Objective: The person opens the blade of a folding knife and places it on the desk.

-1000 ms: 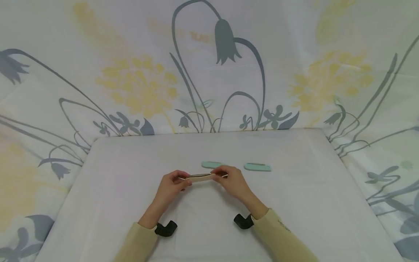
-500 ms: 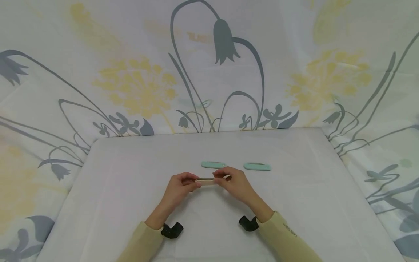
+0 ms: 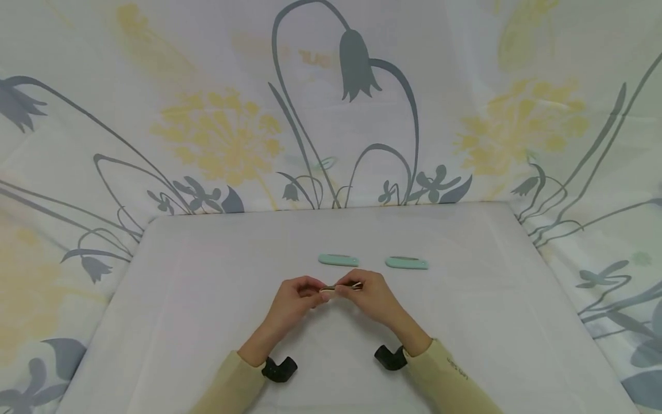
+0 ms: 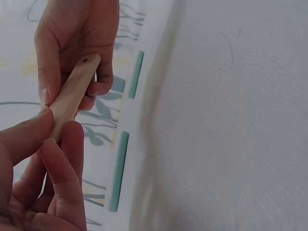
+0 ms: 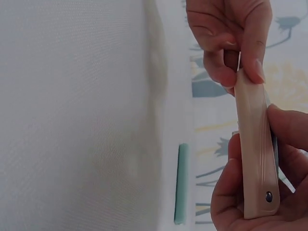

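Note:
A beige folding knife [image 3: 328,289] is held above the table between both hands, with a dark metal strip along its upper edge. My left hand [image 3: 292,302] pinches one end between thumb and fingers. My right hand [image 3: 374,294] grips the other end, where a round rivet shows in the right wrist view on the beige handle [image 5: 255,144]. Fingers hide part of the knife, and how far the blade is folded out cannot be told. Just beyond the hands lie two mint-green folding knives, a left one [image 3: 338,260] and a right one [image 3: 406,263], apart from each other.
A white cloth covers the table [image 3: 181,299]. Flower-printed fabric [image 3: 222,132] rises behind it and at both sides. A black fitting sits at the left wrist [image 3: 280,370], another at the right wrist [image 3: 391,357].
My left hand has moved right and slightly nearer, closing up to my right hand. The beige knife has shifted right with it. The left green knife, partly covered before, now shows whole.

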{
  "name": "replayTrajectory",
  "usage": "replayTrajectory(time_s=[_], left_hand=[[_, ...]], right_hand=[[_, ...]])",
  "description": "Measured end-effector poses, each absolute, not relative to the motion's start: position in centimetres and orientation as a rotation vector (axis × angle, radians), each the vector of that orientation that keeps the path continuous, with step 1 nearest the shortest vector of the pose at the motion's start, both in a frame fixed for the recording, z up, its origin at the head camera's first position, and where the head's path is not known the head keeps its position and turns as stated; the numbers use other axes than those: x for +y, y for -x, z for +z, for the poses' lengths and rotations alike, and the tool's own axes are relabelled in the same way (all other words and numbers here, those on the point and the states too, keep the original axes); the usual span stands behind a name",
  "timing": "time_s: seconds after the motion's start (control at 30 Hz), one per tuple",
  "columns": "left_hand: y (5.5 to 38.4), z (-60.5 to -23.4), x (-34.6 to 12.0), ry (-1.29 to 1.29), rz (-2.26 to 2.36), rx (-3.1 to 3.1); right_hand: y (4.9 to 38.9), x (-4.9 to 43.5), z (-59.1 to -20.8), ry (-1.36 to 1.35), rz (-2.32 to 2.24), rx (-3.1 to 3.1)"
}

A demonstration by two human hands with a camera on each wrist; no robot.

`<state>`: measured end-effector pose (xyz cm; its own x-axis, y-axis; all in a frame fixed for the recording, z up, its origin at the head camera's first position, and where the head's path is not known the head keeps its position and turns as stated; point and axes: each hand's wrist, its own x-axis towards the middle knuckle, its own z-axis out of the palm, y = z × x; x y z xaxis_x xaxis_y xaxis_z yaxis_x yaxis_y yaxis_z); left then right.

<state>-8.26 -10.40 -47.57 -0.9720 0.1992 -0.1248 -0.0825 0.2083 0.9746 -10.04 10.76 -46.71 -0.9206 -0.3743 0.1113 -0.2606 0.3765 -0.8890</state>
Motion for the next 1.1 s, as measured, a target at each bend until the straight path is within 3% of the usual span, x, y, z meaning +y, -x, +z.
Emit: replayTrajectory(time_s=[0.67, 1.1], left_hand=[[8.5, -47.8, -10.8, -0.116, 1.843, 2.217], [8.6, -48.6, -11.3, -0.083, 1.849, 2.175]], right_hand=[[9.7, 10.2, -47.1, 0.446, -1.775, 2.524], [9.7, 9.3, -46.5, 0.092, -2.027, 2.310]])
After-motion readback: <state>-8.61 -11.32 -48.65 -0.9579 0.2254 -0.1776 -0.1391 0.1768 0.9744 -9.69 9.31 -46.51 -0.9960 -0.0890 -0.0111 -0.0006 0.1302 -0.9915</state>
